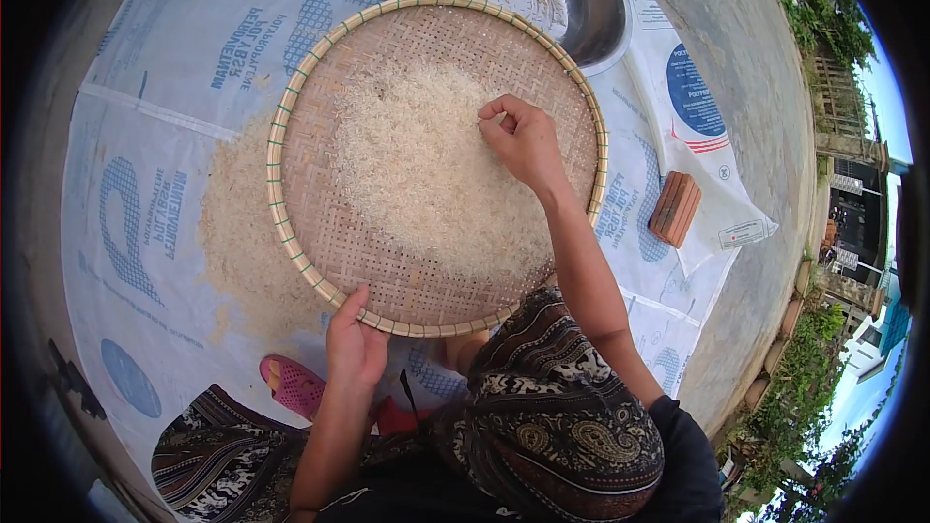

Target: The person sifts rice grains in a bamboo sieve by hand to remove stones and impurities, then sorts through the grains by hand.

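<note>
A round woven bamboo tray [320, 271] lies on a white printed tarp and holds a spread of pale rice [417, 165]. My left hand [355, 341] grips the tray's near rim, thumb on top. My right hand [523, 140] rests over the rice near the tray's right side. Its thumb and forefinger are pinched together; whether a grain or bit of husk is between them is too small to tell.
A steel bowl [591, 10] with some rice stands just beyond the tray. Loose rice [242, 232] lies on the tarp [155, 136] left of the tray. A brick [675, 208] weighs the tarp at the right. My patterned trousers and pink sandal [291, 384] are near.
</note>
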The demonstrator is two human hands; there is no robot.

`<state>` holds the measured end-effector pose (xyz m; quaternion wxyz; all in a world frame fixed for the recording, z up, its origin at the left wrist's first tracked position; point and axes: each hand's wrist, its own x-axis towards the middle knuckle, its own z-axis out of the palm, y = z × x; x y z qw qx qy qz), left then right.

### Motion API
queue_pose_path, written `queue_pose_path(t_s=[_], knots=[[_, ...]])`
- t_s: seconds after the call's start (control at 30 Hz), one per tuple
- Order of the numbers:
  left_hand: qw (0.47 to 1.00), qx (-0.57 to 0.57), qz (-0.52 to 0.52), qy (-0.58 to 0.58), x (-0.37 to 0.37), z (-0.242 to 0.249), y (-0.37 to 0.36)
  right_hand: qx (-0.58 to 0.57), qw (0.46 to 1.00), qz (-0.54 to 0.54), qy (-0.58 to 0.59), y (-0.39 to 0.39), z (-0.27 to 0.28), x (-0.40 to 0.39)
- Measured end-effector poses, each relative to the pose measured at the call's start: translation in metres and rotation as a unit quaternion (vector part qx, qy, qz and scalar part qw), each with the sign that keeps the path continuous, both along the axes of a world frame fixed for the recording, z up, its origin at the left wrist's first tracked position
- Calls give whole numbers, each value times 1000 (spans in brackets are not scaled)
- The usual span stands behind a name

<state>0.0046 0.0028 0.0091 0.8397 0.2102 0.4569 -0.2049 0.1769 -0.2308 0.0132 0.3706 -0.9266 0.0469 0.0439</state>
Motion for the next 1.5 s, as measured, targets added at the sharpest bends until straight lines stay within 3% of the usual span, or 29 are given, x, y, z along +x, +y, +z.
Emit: queue_pose_path(t_s=[0.23, 0.3, 0.33, 0.4, 0.43, 0.5, 0.6, 0.83, 0.9, 0.93, 0.97, 1.0, 1.2, 1.5], knots=[[1000, 4, -1, 2, 0, -2, 0, 61, 998, -10, -4, -3, -2, -1], [1000, 3, -3, -2, -1, -2, 1, 259, 961, -47, 87, -7, 4, 0], [1000, 2, -4, -5, -1, -2, 1, 259, 961, -47, 87, -8, 7, 0], [1000, 1, -4, -2, -2, -3, 1, 434, 883, -87, 159, -12, 11, 0], [1000, 1, -3, 0, -2, -4, 1, 434, 883, -86, 159, -16, 11, 0], [1000, 3, -3, -2, -1, -2, 0, 597, 774, -78, 195, -22, 8, 0], [1000, 4, -3, -8, -1, -1, 0, 653, 734, -54, 177, -21, 11, -4], [1000, -3, -5, -9, -1, -2, 0, 623, 768, -61, 137, -19, 7, -5], [1000, 0, -4, -6, -1, -2, 0, 527, 832, -59, 161, -21, 6, -5], [1000, 3, -4, -2, -1, -2, 0, 527, 832, -59, 162, -20, 5, -5], [1000, 3, -4, -2, -1, -2, 0, 321, 941, -20, 107, -18, 4, -6], [1000, 2, -4, -3, -2, -3, 1, 96, 994, 21, 46, -16, 5, -7], [1000, -4, -1, -4, -1, -3, 1, 2, 999, 35, 19, -6, 6, -10], [1000, -5, -6, 0, 0, 0, 1, 26, 999, 18, 18, -6, 1, -11]])
